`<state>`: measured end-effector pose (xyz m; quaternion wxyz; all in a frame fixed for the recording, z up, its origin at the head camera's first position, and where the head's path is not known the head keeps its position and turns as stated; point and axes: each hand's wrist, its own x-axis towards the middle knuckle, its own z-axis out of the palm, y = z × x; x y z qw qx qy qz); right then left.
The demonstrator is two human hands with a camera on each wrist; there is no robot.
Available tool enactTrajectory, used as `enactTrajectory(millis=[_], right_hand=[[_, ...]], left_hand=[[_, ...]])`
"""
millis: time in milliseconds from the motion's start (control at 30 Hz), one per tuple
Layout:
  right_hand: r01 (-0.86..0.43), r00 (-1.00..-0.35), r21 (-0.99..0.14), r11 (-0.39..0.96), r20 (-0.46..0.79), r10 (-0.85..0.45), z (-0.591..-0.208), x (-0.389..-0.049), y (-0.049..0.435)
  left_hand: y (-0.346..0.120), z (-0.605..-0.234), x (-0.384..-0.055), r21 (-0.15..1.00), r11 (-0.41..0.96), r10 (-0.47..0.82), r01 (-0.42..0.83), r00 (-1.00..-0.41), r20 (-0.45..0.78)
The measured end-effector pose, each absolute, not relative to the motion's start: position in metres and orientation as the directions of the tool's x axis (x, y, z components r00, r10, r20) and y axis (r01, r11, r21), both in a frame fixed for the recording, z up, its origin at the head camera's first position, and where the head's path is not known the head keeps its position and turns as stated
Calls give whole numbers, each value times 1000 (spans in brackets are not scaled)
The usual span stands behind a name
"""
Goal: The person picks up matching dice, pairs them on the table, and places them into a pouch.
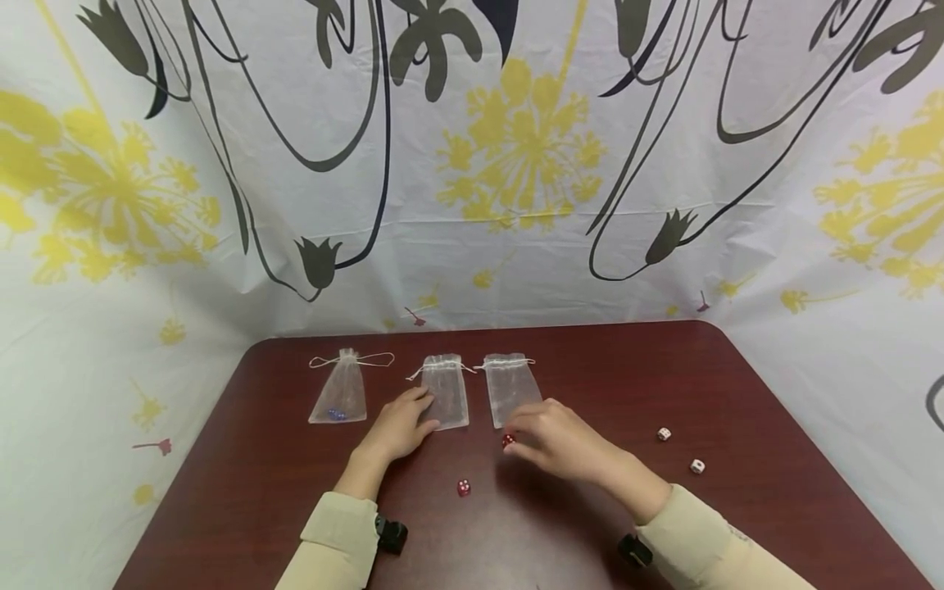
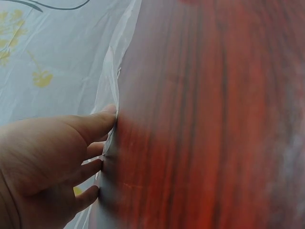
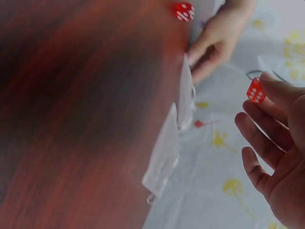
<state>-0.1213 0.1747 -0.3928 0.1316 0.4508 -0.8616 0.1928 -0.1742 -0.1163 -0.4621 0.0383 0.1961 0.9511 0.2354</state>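
Note:
My right hand (image 1: 556,438) pinches a red die (image 3: 256,90) between thumb and forefinger, lifted above the table; the other fingers are loosely bent. Below it lies the right mesh drawstring bag (image 1: 509,385), flat. The left hand (image 1: 398,426) rests at the left side of the middle mesh bag (image 1: 448,397), thumb at its lower corner and fingertips pressed down along it. In the left wrist view the thumb (image 2: 97,125) and fingertips touch the bag's thin edge. A second red die (image 1: 464,487) lies on the table between the hands.
At the left stands out a third mesh bag (image 1: 342,393) with blue dice (image 1: 336,415) inside, its strings spread sideways. Two white dice, a farther one (image 1: 664,433) and a nearer one (image 1: 697,466), lie right of my right hand. A patterned curtain (image 1: 413,197) hangs behind the dark red table (image 1: 605,360).

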Motion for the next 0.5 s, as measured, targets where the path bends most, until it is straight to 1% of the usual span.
enactTrajectory(millis=[167, 267, 400, 500], right_hand=[[-828, -560, -237, 508, 347, -752, -411, -119, 165], [-816, -577, -245, 523, 290, -764, -424, -115, 163], [-802, -594, -231, 552, 205, -778, -436, -110, 161], [-809, -583, -216, 547, 171, -794, -441, -108, 160]], left_hand=[[-116, -464, -174, 468, 808, 392, 357, -920, 25], [-116, -465, -174, 469, 804, 398, 365, -917, 30], [-116, -465, -173, 468, 804, 400, 368, -916, 33], [-116, -462, -174, 473, 804, 395, 360, -918, 28]])
